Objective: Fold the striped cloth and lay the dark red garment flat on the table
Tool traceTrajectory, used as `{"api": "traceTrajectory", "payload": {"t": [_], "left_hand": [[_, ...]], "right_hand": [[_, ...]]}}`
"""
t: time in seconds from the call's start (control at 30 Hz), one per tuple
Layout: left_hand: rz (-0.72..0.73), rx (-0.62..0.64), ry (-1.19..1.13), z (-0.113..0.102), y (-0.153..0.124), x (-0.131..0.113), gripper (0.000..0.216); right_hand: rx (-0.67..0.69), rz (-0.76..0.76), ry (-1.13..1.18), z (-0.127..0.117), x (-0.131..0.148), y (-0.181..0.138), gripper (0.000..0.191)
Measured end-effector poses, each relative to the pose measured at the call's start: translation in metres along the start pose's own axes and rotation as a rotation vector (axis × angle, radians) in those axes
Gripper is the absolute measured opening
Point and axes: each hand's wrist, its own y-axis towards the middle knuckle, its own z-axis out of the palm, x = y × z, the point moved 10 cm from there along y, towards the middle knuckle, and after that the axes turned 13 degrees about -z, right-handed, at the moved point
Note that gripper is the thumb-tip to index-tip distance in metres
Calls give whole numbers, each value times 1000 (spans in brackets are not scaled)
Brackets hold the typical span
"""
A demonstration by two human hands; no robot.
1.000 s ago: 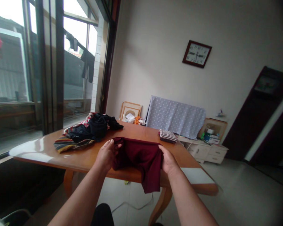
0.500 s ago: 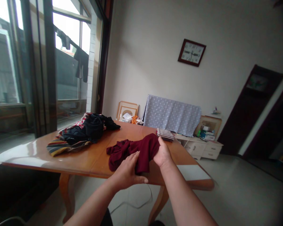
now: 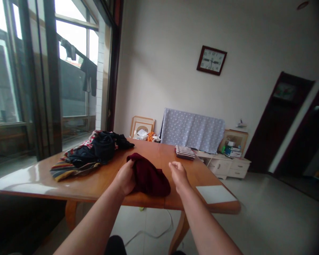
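My left hand [image 3: 127, 177] is closed on the left end of a dark maroon garment [image 3: 150, 177], lifting that edge. The rest of the cloth is bunched near the table's front edge, and its exact kind does not show. Just right of it, my right hand [image 3: 178, 174] hovers apart from the cloth. Its fingers are curled in, with nothing visible in them. Beyond the right hand lies a small folded stack with a striped cloth [image 3: 185, 152] on top.
A loose heap of dark, red-patterned and striped clothes [image 3: 95, 152] covers the left part of the wooden table [image 3: 114, 187]. A white sheet [image 3: 215, 194] lies at the right front corner. Behind stand a cloth-draped object [image 3: 192, 129] and a white cabinet [image 3: 223, 168].
My right hand has let go of the maroon garment and sits apart to its right. My left hand has moved left and taken hold of the cloth's left end, and the garment has turned over.
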Motion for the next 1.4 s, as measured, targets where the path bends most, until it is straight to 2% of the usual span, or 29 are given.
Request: {"api": "traceTrajectory", "payload": {"t": [0.03,0.1,0.17,0.23,0.37,0.47,0.63,0.8,0.93,0.97,1.03,1.1,1.13,1.2,1.27,1.3,1.33,1.4], "left_hand": [[-24,14,8,2,1,2,31],[-60,57,16,8,3,7,35],[-72,85,16,11,3,10,38],[-81,97,19,14,1,14,40],[-97,130,47,22,-8,17,40],[-89,133,68,24,-15,16,36],[-101,39,73,6,-11,12,35],[-8,-68,232,-13,1,-1,30],[165,9,637,0,-4,-14,34],[196,3,771,2,-4,-17,35],[259,-109,989,-3,-3,-30,31],[334,-254,1047,-13,-1,-51,24],[363,-299,1022,-16,0,-61,21],[412,-324,920,-17,0,-79,16],[456,-323,826,-11,-2,-93,18],[471,-310,773,-5,-5,-98,21],[472,-279,699,1,-7,-100,22],[421,-175,508,15,-11,-99,22]], "right_hand": [[-14,-58,-27,1,11,-5,26],[60,-197,-105,14,36,-17,22],[250,-358,-228,40,59,-36,30],[373,-464,-332,58,72,-53,30],[343,-528,-472,61,76,-61,23],[314,-445,-353,55,63,-49,9],[90,-44,296,27,18,-17,9],[69,66,445,17,3,5,12],[74,133,515,19,1,17,13],[77,135,520,19,4,20,13],[85,130,523,20,15,24,14],[103,120,522,20,29,24,17],[152,110,503,22,38,21,19],[358,74,391,34,54,10,25],[621,-5,165,48,62,-7,34],[707,-59,27,51,61,-13,38],[727,-107,-100,50,58,-14,41],[575,-149,-263,32,48,-2,33]]}}
